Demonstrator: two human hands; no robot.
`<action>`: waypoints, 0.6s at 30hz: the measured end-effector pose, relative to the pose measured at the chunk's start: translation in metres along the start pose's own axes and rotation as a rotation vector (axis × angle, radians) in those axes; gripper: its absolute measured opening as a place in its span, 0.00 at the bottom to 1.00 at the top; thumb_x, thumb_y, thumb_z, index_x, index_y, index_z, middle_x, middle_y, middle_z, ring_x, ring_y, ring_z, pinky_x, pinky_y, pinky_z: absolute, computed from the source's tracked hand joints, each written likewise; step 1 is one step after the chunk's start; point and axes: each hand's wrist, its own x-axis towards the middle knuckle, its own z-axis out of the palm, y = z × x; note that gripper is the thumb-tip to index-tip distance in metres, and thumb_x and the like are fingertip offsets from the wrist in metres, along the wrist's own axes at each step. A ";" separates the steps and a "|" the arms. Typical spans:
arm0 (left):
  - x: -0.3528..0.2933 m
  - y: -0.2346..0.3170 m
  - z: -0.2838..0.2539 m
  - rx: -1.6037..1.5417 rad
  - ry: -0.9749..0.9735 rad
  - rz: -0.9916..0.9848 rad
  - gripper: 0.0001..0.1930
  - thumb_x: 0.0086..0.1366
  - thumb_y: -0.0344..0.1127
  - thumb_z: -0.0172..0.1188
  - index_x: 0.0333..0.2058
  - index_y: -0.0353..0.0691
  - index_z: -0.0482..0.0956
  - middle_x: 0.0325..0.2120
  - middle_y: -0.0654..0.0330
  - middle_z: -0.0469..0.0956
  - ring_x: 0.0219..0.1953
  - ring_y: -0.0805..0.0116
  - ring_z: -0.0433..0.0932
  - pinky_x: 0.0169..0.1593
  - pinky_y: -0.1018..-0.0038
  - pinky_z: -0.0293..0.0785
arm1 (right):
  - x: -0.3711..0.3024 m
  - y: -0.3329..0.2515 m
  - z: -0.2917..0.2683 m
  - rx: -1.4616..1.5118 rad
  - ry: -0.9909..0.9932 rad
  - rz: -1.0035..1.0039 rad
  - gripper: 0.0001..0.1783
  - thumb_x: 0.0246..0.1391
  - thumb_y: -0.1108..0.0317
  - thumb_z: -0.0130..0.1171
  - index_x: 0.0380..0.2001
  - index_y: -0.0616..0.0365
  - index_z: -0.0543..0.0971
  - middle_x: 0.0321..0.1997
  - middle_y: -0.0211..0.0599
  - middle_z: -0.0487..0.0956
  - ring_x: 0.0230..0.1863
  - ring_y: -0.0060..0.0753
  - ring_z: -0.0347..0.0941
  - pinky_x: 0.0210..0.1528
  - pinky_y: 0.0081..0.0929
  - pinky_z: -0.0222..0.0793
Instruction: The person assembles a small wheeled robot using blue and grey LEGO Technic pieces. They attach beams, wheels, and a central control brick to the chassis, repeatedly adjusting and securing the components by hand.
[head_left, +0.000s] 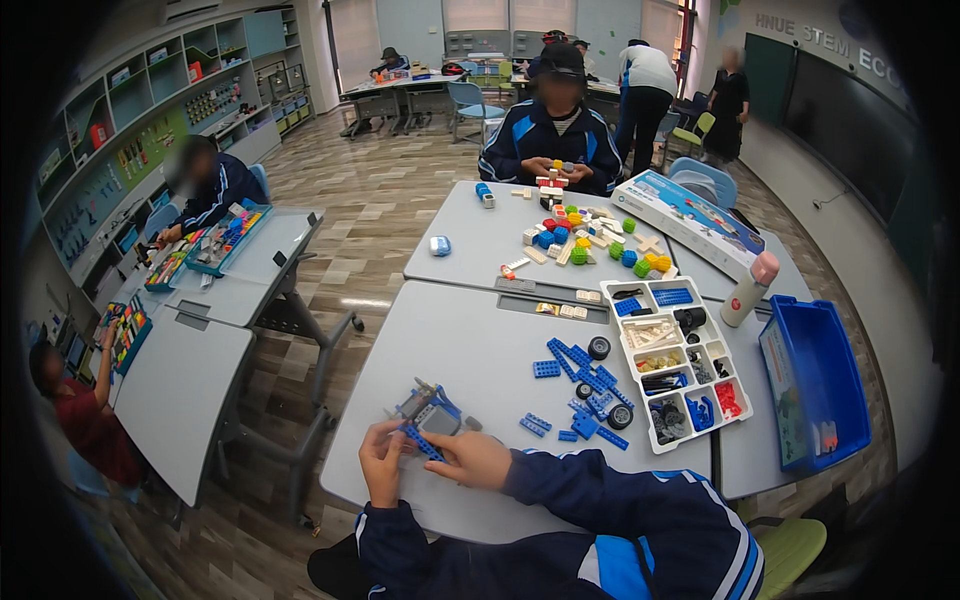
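Over the near left part of the table, my left hand (pixel 383 462) and my right hand (pixel 474 460) both have their fingers closed on a blue building beam (pixel 421 441). Right behind it is a partly built model (pixel 433 412) with a grey block, blue pieces and small wheels. Whether the beam is joined to the model, I cannot tell. Loose blue beams and plates (pixel 600 400) are scattered to the right of my hands, with several black wheels (pixel 620 416) among them.
A white sorting tray (pixel 640 352) of small parts stands on the right, beside a blue bin (pixel 783 400) and a pale bottle (pixel 745 295). Across the table a person (pixel 550 135) handles blocks near a pile of coloured blocks (pixel 580 240) and a flat box (pixel 690 220).
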 end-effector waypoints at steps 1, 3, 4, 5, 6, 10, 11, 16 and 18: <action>-0.001 0.001 0.000 0.015 0.007 0.000 0.12 0.68 0.30 0.59 0.48 0.32 0.77 0.40 0.53 0.82 0.33 0.71 0.81 0.38 0.76 0.77 | 0.000 -0.001 -0.001 0.012 0.031 -0.026 0.30 0.61 0.50 0.57 0.61 0.52 0.71 0.22 0.42 0.77 0.23 0.46 0.75 0.27 0.41 0.69; -0.001 0.004 0.001 0.031 0.019 -0.005 0.12 0.68 0.30 0.59 0.48 0.32 0.77 0.38 0.55 0.82 0.33 0.71 0.81 0.37 0.76 0.76 | 0.001 -0.003 -0.003 0.052 0.019 -0.013 0.30 0.60 0.51 0.58 0.61 0.53 0.71 0.23 0.42 0.77 0.24 0.46 0.75 0.28 0.41 0.69; -0.002 0.005 0.002 0.030 0.023 -0.010 0.12 0.68 0.30 0.60 0.47 0.32 0.78 0.37 0.55 0.83 0.33 0.71 0.81 0.37 0.77 0.76 | 0.000 -0.003 -0.004 0.079 -0.023 0.027 0.29 0.59 0.53 0.58 0.60 0.52 0.71 0.29 0.48 0.79 0.29 0.52 0.77 0.33 0.45 0.71; -0.002 0.005 0.003 0.028 0.027 -0.015 0.12 0.68 0.31 0.60 0.47 0.33 0.78 0.36 0.55 0.83 0.33 0.71 0.81 0.37 0.77 0.75 | 0.000 -0.002 -0.005 0.105 -0.065 0.068 0.28 0.58 0.54 0.58 0.59 0.52 0.70 0.34 0.54 0.82 0.35 0.58 0.79 0.38 0.49 0.74; -0.002 0.006 0.004 0.049 0.030 -0.015 0.12 0.68 0.31 0.60 0.47 0.33 0.79 0.35 0.56 0.83 0.33 0.71 0.81 0.37 0.77 0.75 | 0.000 -0.002 -0.005 0.134 -0.049 0.057 0.28 0.58 0.55 0.59 0.60 0.52 0.70 0.34 0.54 0.82 0.35 0.57 0.80 0.39 0.48 0.74; -0.003 0.010 0.005 0.087 0.038 -0.013 0.11 0.67 0.31 0.61 0.46 0.33 0.80 0.35 0.56 0.83 0.33 0.71 0.81 0.38 0.77 0.75 | 0.000 0.003 0.002 0.250 0.011 0.030 0.31 0.56 0.58 0.61 0.61 0.54 0.70 0.35 0.53 0.82 0.36 0.56 0.80 0.40 0.46 0.74; -0.003 0.010 0.005 0.085 0.043 -0.010 0.11 0.67 0.31 0.61 0.46 0.33 0.80 0.35 0.56 0.83 0.33 0.71 0.81 0.38 0.77 0.75 | 0.000 0.006 0.005 0.277 0.021 0.025 0.31 0.55 0.58 0.62 0.61 0.55 0.70 0.35 0.53 0.82 0.36 0.56 0.80 0.40 0.46 0.74; -0.003 0.008 0.003 0.070 0.034 0.006 0.11 0.67 0.30 0.61 0.46 0.32 0.80 0.37 0.55 0.83 0.33 0.69 0.82 0.38 0.75 0.76 | 0.003 0.020 0.018 0.289 0.077 -0.110 0.35 0.59 0.63 0.62 0.68 0.53 0.65 0.20 0.28 0.69 0.18 0.20 0.66 0.24 0.23 0.63; -0.003 0.007 0.001 0.054 0.014 0.005 0.11 0.67 0.30 0.60 0.46 0.32 0.79 0.38 0.53 0.83 0.33 0.69 0.82 0.39 0.74 0.77 | 0.003 0.023 0.020 0.276 0.069 -0.121 0.36 0.59 0.63 0.62 0.69 0.53 0.64 0.20 0.28 0.69 0.18 0.21 0.65 0.24 0.23 0.63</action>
